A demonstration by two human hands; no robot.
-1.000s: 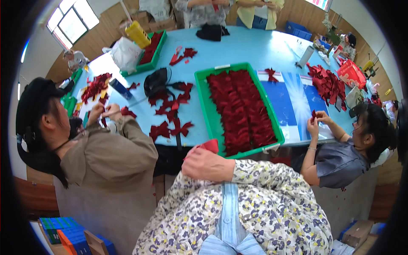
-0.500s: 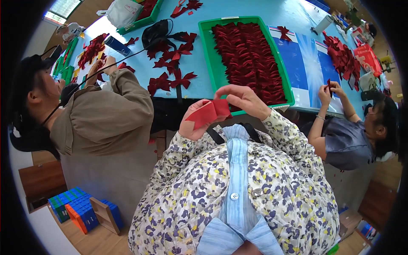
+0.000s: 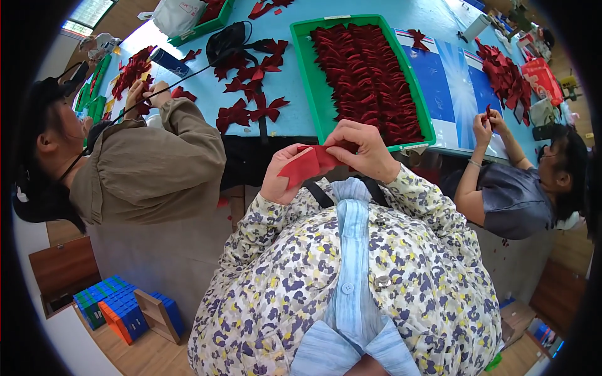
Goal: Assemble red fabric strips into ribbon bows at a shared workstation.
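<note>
Just in front of my chest, both hands work on a folded red ribbon (image 3: 301,167). My left hand (image 3: 279,182) is closed around its left part, and one pointed end spreads over the fingers. At the other end, my right hand (image 3: 365,150) pinches the ribbon between thumb and fingers. Part of the ribbon is hidden behind the right fingers. Right beyond my hands is a green tray (image 3: 312,94) filled with rows of dark red bows (image 3: 367,81). Loose red ribbon bows (image 3: 268,110) lie on the blue table left of the tray.
A person in a brown sleeve (image 3: 147,169) sits close on my left; another in a grey shirt (image 3: 517,203) works on my right. A black bag (image 3: 226,44), a blue can (image 3: 168,61) and a red pile (image 3: 501,72) sit on the table (image 3: 295,128).
My right hand has gone from fingers spread above the ribbon to pinching its right end. The left hand keeps its hold. The view has shifted slightly.
</note>
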